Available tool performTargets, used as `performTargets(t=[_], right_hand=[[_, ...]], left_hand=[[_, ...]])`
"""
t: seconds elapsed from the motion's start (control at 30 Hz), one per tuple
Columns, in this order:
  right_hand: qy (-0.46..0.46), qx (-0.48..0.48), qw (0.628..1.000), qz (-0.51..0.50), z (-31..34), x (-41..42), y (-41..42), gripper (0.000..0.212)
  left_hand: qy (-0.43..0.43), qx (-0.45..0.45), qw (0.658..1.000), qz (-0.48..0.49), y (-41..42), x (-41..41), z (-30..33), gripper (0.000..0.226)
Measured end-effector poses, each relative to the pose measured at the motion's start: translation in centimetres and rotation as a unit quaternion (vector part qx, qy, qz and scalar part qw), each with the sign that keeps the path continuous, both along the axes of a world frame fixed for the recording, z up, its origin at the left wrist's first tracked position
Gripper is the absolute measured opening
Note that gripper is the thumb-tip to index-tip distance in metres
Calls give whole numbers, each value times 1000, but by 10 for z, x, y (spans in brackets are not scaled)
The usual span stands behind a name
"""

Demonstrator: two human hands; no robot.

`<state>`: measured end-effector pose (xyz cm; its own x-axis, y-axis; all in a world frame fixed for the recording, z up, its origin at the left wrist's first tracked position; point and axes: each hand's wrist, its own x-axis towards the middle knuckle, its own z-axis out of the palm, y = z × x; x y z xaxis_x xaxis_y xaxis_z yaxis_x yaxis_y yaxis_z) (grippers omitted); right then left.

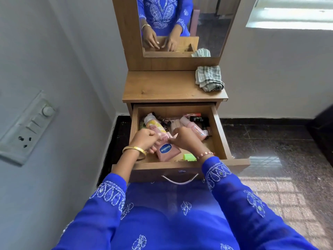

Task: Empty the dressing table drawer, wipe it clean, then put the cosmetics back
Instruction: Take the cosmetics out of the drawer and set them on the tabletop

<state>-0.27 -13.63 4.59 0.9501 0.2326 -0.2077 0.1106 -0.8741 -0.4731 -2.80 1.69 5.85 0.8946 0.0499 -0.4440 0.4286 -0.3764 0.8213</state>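
Note:
The wooden drawer [219, 134] of the dressing table stands pulled out and holds several cosmetics. A pink Vaseline tube [166, 151] lies at the front, a yellow and white bottle [154, 124] at the back left, a pink bottle [193, 128] at the back right. My left hand [144, 140] reaches in with curled fingers at the tube's left side. My right hand [185, 139] lies over the middle of the drawer, thumb and fingers near the tube's top. Whether either hand grips the tube is hidden. A small green thing [189, 156] lies at the front right.
A folded grey checked cloth [210, 78] lies on the right of the tabletop [162, 87], below the mirror [182, 24]. A switchboard [27, 129] is on the left wall. Dark stone floor [270, 150] spreads to the right. The drawer's metal handle [180, 179] is near my body.

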Motion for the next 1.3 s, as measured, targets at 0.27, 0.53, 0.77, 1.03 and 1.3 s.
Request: performTargets(t=[0.27, 0.53, 0.77, 1.03, 1.3], right_hand=[[114, 116, 986, -44, -17, 0, 4, 29], [239, 434, 861, -110, -8, -8, -9, 18], [-30, 237, 937, -254, -14, 3, -19, 31], [-85, -96, 974, -188, -22, 16, -29, 25], [-89, 84, 978, -171, -18, 8, -18, 41]], left_hand=[[-199, 170, 953, 149, -8, 6, -31, 13], [-151, 73, 976, 137, -8, 6, -31, 51], [-147, -53, 979, 131, -4, 6, -29, 48], [-153, -23, 981, 120, -1, 4, -32, 46], [-170, -18, 977, 129, -2, 2, -29, 43]])
